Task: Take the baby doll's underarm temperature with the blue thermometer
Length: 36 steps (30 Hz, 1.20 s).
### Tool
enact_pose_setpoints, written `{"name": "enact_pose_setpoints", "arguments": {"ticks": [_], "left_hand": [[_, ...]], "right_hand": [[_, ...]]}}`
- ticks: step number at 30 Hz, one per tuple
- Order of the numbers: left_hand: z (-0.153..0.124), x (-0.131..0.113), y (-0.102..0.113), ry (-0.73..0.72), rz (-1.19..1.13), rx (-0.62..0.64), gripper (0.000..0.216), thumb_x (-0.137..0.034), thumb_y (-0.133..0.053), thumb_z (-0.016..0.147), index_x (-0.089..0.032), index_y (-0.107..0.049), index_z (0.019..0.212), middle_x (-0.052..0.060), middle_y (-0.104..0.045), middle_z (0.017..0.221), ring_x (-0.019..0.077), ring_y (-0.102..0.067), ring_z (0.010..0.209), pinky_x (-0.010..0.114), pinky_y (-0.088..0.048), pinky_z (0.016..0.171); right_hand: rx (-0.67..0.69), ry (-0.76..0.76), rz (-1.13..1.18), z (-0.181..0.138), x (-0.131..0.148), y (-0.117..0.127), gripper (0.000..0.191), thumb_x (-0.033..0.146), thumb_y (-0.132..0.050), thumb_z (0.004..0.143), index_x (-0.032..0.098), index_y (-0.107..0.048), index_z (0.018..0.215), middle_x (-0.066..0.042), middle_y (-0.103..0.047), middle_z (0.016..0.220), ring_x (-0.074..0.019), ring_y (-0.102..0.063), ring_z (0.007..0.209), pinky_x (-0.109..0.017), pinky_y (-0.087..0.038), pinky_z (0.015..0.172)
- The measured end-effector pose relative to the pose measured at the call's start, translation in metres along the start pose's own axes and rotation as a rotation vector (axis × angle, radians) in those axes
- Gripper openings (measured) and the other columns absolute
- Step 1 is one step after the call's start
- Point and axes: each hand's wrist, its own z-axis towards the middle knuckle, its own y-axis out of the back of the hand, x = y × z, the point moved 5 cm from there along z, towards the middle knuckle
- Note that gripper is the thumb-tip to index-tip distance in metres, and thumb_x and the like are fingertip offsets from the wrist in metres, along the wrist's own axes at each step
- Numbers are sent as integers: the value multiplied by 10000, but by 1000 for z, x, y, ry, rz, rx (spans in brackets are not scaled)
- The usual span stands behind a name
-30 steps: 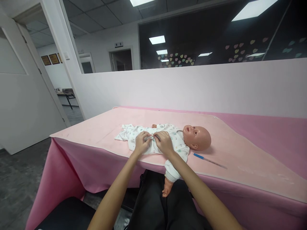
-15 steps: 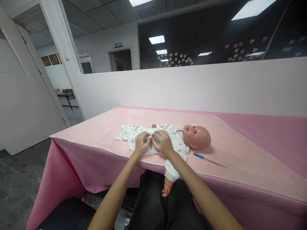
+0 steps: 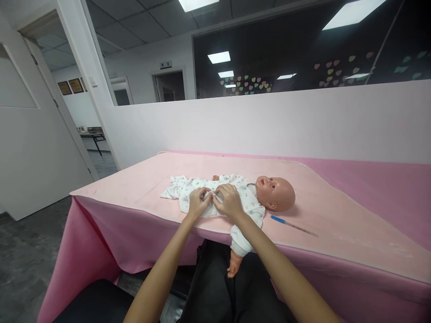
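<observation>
A baby doll (image 3: 275, 193) lies on its back on the pink table (image 3: 336, 215), head to the right, dressed in a white patterned romper (image 3: 247, 199). One doll arm hangs over the near table edge. My left hand (image 3: 198, 202) and my right hand (image 3: 229, 200) meet over the doll's belly, fingers pinched together on the front of the romper. What lies exactly between the fingertips is too small to make out.
A thin stick with a blue end (image 3: 292, 225) lies on the table right of the doll. A white partition wall (image 3: 269, 125) runs behind the table. An open doorway (image 3: 90, 134) is at left. My dark-clad lap (image 3: 218, 287) sits under the table edge.
Both hands have drawn slightly closer together on the romper front; a small grey piece seen between the fingers a second ago is now covered.
</observation>
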Motion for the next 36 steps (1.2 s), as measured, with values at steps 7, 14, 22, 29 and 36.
{"name": "enact_pose_setpoints", "arguments": {"ticks": [7, 14, 22, 29, 36], "left_hand": [[0, -4, 2, -39, -6, 11, 173, -289, -474, 785, -193, -607, 732, 3, -609, 712, 131, -530, 694, 253, -408, 672], [0, -6, 3, -60, -54, 57, 257, -327, -429, 826, -189, -598, 690, 6, -605, 694, 130, -519, 687, 261, -400, 683], [0, 5, 7, 85, -32, -85, 332, -441, -430, 818, -180, -582, 682, -23, -478, 536, 98, -428, 530, 220, -333, 517], [-2, 12, 17, 173, 15, -277, 357, -485, -428, 816, -187, -555, 668, -56, -363, 454, 84, -369, 457, 218, -289, 498], [-3, 19, 26, 190, 170, -449, 338, -485, -450, 809, -207, -573, 663, -13, -496, 525, 145, -461, 589, 271, -317, 593]], "right_hand": [[7, -13, -18, -1, -1, -1, 55, 245, -528, 749, 190, -531, 741, -35, -582, 800, -180, -495, 809, -328, -352, 773], [16, 5, -53, -1, -1, -4, 77, 251, -552, 729, 188, -524, 695, -39, -569, 803, -185, -488, 826, -338, -352, 779], [38, -16, -26, -1, -1, -3, 95, 216, -563, 657, 199, -470, 662, -15, -527, 751, -170, -471, 782, -319, -343, 765], [15, -13, -1, 1, 2, 1, 76, 169, -521, 657, 200, -464, 696, -4, -522, 720, -159, -467, 739, -297, -346, 730], [1, -27, 3, 1, -2, 0, 68, 244, -505, 786, 202, -531, 738, -18, -560, 742, -158, -502, 750, -300, -358, 735]]}}
